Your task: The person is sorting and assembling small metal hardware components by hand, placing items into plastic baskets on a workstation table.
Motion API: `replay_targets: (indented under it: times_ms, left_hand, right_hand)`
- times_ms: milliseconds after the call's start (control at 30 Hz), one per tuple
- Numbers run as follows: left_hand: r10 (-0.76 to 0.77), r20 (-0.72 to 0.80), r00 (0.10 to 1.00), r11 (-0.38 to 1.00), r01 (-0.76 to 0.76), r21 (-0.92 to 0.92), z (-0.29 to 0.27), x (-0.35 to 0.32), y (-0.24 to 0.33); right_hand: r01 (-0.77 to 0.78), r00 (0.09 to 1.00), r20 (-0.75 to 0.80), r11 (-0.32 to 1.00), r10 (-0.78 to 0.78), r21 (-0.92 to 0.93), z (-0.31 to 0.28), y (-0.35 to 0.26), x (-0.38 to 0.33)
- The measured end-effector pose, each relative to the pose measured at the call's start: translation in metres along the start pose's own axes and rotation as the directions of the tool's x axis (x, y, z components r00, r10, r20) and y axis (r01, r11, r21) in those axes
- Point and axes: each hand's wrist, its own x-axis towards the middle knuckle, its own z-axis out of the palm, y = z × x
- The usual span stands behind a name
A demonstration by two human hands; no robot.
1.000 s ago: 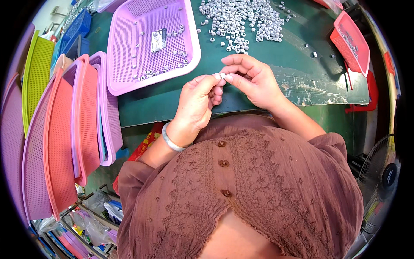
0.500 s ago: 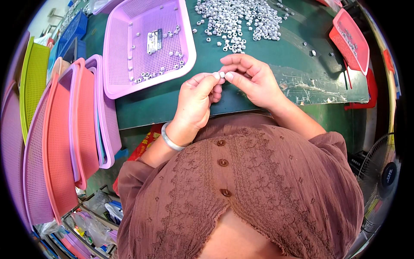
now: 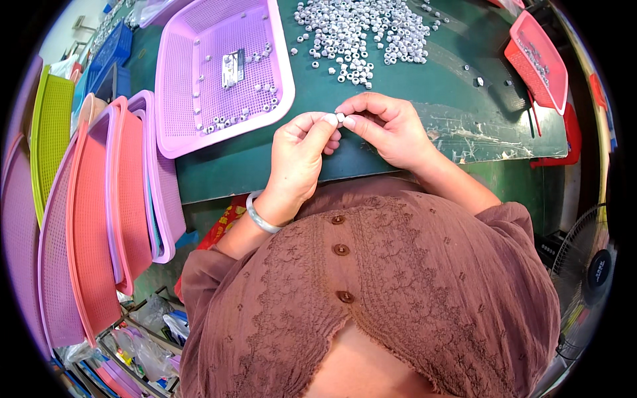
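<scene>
Small pale-grey rounded piece [image 3: 340,117], pinched in left hand [image 3: 296,149] over scuffed green tabletop [image 3: 438,86]; touched by right hand [image 3: 393,129] (forefinger lowered nearer than a second ago; whether gripping, cannot tell); seemingly steadied from both sides now.

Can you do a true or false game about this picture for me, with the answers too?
1. The left hand and right hand meet at one small pale piece. True.
2. The bracelet is on the right wrist. False: it is on the left wrist.
3. A pile of small grey pieces lies on the green table. True.
4. The lavender basket on the table has nothing in it. False: some small grey pieces lie inside.
5. The fan is at the picture's left edge. False: it is near the right edge.
6. The brown top has buttons. True.
</scene>
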Motion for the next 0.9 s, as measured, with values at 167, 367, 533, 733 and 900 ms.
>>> replay_targets:
  times_ms: [167,367,533,733,900]
  left_hand:
    - [0.027,0.048,0.998,0.999,-0.026,-0.035,-0.001,0.001,-0.002]
    - [0.149,0.075,0.986,0.989,-0.149,-0.005,0.000,0.001,-0.005]
    - [0.267,0.102,0.958,0.958,-0.275,0.081,0.000,0.002,-0.008]
    - [0.276,0.121,0.953,0.954,-0.287,0.082,-0.001,0.003,-0.012]
    - [0.280,0.124,0.952,0.952,-0.292,0.092,-0.004,0.004,-0.018]
  right_hand:
    - [0.049,0.999,-0.006,0.996,-0.050,-0.075,-0.002,0.000,-0.001]
    - [0.039,0.999,-0.008,0.999,-0.039,0.029,-0.004,0.005,0.000]
    - [-0.035,0.999,0.039,0.972,0.026,0.232,-0.005,0.002,-0.001]
    - [-0.027,0.999,0.025,0.967,0.022,0.252,-0.004,0.002,-0.003]
    - [0.000,1.000,-0.002,0.984,0.000,0.180,-0.004,0.003,-0.004]
